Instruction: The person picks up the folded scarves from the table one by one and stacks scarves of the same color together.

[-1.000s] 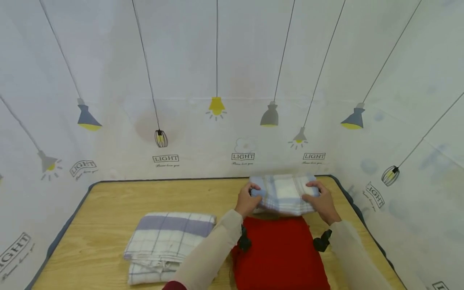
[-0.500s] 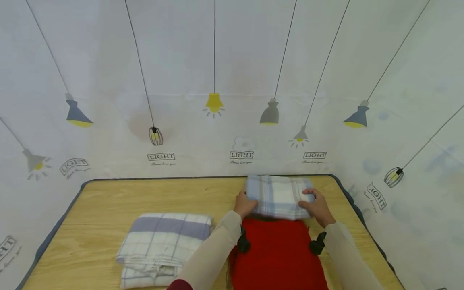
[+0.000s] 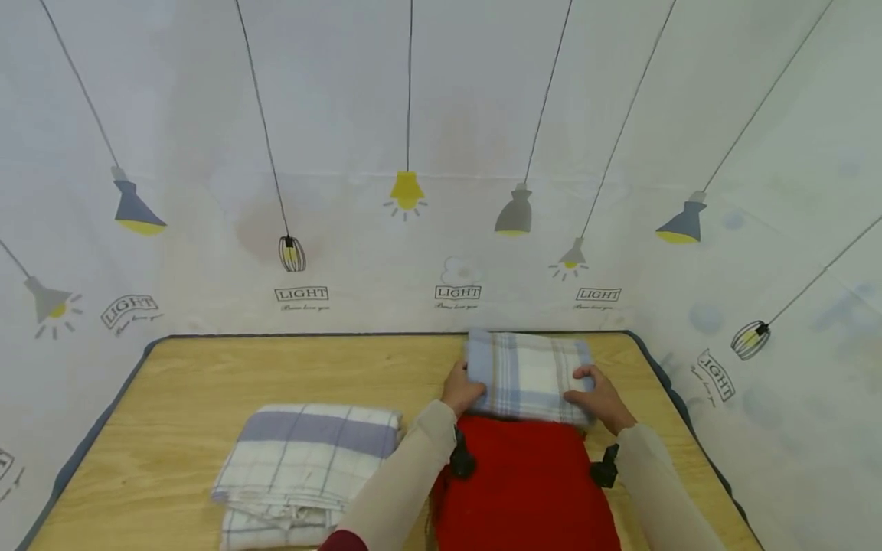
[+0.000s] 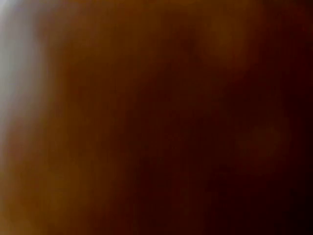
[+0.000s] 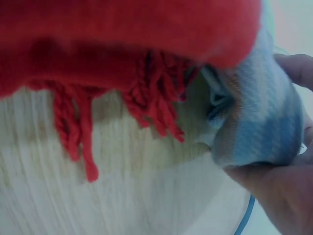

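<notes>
A folded blue-and-white plaid scarf [image 3: 534,375] is at the back right of the table, just behind a folded red scarf [image 3: 527,486]. My left hand [image 3: 463,390] grips its left edge, thumb on top. At the right edge, my right hand [image 3: 602,399] holds it between thumb and fingers. The right wrist view shows the thumb below and fingers above the rounded plaid fold [image 5: 266,117], with the red scarf's twisted fringe [image 5: 156,98] beside it. The left wrist view is dark and blurred.
A folded white checked cloth [image 3: 310,451] with a purple band lies to the left, partly behind my left sleeve. The wooden table [image 3: 186,405] has a dark back edge. A white wall covering [image 3: 344,153] printed with lamps stands behind and on both sides.
Between both hands, the plaid scarf has come down and slightly nearer the red scarf, and its top now faces up more. The head view has shifted slightly.
</notes>
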Motion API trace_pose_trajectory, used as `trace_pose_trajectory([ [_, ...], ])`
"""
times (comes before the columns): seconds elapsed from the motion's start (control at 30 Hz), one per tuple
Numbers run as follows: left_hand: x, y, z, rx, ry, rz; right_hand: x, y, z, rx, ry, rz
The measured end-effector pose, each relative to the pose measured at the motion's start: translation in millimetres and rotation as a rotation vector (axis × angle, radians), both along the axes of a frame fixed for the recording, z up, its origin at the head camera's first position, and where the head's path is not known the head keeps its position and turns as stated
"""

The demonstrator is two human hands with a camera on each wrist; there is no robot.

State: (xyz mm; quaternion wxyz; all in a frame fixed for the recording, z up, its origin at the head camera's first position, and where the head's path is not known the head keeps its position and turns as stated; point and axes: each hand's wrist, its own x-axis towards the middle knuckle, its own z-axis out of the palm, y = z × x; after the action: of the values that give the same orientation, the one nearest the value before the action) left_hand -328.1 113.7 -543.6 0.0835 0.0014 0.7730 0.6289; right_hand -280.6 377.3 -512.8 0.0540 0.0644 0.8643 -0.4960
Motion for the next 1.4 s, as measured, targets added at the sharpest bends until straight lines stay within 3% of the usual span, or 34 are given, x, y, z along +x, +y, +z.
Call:
trace_pose_trajectory([
  [0.2, -0.6, -3, -4.2, 0.122, -0.033, -0.071, 0.1, -3, -0.9, -0.078, 0.008, -0.023],
  [0.37, -1.9, -7, -1.2, 0.174, -0.049, -0.113, -5.0, -6, 12.1, -0.076, 0.023, -0.040],
  [0.5, -2.0, -13, 14.6, 0.197, -0.042, -0.104, -8.9, -11, 30.5, -0.103, 0.054, -0.026],
  [0.73, -1.5, -33, 47.5, 0.154, 0.077, -0.118, -8.3, -26, 52.1, -0.119, 0.119, -0.047],
  [0.8, -1.0, -40, 55.3, 0.151, 0.078, -0.123, -7.3, -31, 56.1, -0.122, 0.123, -0.051],
  [1.03, 4.3, -64, 65.8, 0.130, 0.088, -0.120, -0.8, -52, 63.8, -0.159, 0.141, -0.045],
  [1.1, 13.1, -73, 77.6, 0.130, 0.092, -0.134, 1.7, -59, 66.0, -0.163, 0.140, -0.047],
  [1.27, 15.7, -93, 93.9, 0.131, 0.098, -0.162, 5.7, -76, 77.1, -0.166, 0.144, -0.053],
  [1.33, 12.4, -99, 91.7, 0.128, 0.108, -0.165, 8.6, -83, 81.9, -0.170, 0.149, -0.052],
  [1.4, 16.7, -106, 95.7, 0.133, 0.108, -0.170, 14.0, -89, 86.3, -0.172, 0.151, -0.052],
])
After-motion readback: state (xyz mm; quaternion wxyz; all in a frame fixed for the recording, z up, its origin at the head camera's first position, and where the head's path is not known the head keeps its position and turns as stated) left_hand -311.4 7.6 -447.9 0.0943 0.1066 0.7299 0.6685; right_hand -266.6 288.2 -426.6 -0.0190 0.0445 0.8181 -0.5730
